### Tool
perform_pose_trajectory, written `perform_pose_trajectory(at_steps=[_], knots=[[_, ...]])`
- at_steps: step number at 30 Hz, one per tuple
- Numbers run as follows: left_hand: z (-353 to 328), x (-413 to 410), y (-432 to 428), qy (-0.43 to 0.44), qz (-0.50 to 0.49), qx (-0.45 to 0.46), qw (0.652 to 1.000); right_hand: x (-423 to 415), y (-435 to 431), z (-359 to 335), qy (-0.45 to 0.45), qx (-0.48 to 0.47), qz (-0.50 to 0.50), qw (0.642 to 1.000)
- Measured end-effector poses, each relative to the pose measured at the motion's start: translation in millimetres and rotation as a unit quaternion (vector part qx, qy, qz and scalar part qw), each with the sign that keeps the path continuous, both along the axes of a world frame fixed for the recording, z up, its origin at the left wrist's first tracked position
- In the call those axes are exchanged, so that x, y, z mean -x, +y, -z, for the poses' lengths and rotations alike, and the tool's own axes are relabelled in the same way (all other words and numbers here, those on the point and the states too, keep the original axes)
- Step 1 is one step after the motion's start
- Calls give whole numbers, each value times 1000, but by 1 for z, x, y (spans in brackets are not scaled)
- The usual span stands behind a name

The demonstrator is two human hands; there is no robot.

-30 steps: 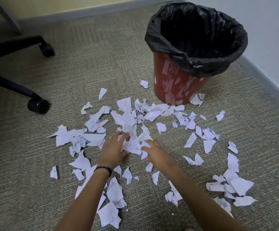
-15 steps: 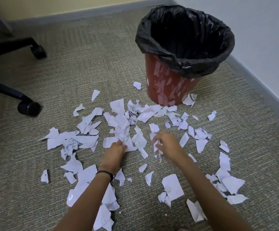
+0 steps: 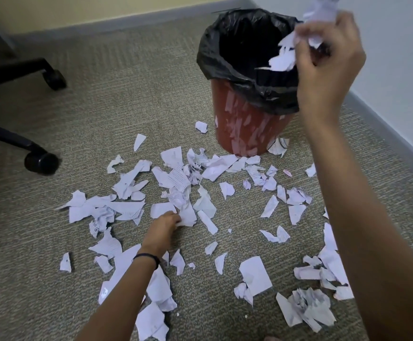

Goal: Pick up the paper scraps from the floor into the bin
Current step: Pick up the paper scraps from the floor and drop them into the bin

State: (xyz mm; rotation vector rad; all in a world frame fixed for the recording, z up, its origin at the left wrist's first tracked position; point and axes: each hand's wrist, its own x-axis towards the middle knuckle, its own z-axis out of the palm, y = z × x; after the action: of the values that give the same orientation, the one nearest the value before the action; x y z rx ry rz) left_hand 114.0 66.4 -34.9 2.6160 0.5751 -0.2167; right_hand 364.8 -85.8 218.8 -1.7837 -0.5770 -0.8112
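We had barely begun: our right hand point(image 3: 328, 57) clutched a handful point(image 3: 283, 60) over the bin point(image 3: 245, 129), undropped, our left hand point(image 3: 162, 230) touched floor paper, whether pinching it we couldn't tell, and most scraps point(image 3: 215, 168) lay strewn on the carpet point(image 3: 126, 107).

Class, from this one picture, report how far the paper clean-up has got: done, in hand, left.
Done: unclear; the bin looks dark inside its black liner. In hand: the right hand holds a bunch of scraps above the bin's mouth, while the left hand touches a scrap on the carpet. Left: nearly everything; loose scraps cover the carpet before the bin.
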Motion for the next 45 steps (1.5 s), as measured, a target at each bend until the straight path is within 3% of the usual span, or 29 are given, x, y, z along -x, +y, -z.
perform_pose_trajectory(at_steps=[1, 3, 5, 6, 11, 13, 16, 18, 20, 22, 27, 31, 35, 37, 41, 45], knots=[[-1, 0, 0, 4, -1, 1, 1000, -9, 5, 3, 3, 7, 4, 1000], [-4, 2, 1, 5, -1, 4, 1000, -23, 12, 16, 57, 128, -4, 990], [-5, 3, 2, 3, -6, 14, 1000, -29, 14, 33, 143, 271, -51, 950], [-6, 4, 2, 3, -11, 20, 1000, -28, 14, 40, 167, 291, -69, 939], [-6, 6, 5, -16, -35, 61, 997, 8, -11, 72, 75, 127, -27, 989], [-6, 7, 5, -28, -45, 69, 996, 19, -31, 106, 74, 112, -17, 991], [-6, 6, 5, -35, -59, 77, 995, 33, -70, 174, 183, 162, -20, 969], [-9, 4, 1, -53, -77, 71, 993, 44, -94, 221, 279, 241, -23, 929], [-19, -5, -7, -104, -80, 67, 989, 63, -118, 265, 349, 323, -33, 879], [-39, -22, -19, -170, -65, 88, 979, 87, -137, 299, 351, 392, -40, 849], [-117, -89, -37, -331, -41, 134, 933, 120, -154, 316, 334, 436, -9, 836], [-191, -151, -36, -478, -19, 111, 871, 121, -154, 318, 336, 433, -15, 836], [-242, -209, -36, -550, -1, 104, 829, 120, -156, 324, 320, 428, -14, 845], [-253, -229, -32, -526, -12, 110, 843, 120, -156, 324, 309, 433, -13, 847], [-234, -239, -23, -364, 9, 113, 924, 121, -154, 321, 297, 440, -7, 847], [-198, -200, -15, -415, -33, 62, 907, 121, -154, 317, 288, 447, -4, 847]])
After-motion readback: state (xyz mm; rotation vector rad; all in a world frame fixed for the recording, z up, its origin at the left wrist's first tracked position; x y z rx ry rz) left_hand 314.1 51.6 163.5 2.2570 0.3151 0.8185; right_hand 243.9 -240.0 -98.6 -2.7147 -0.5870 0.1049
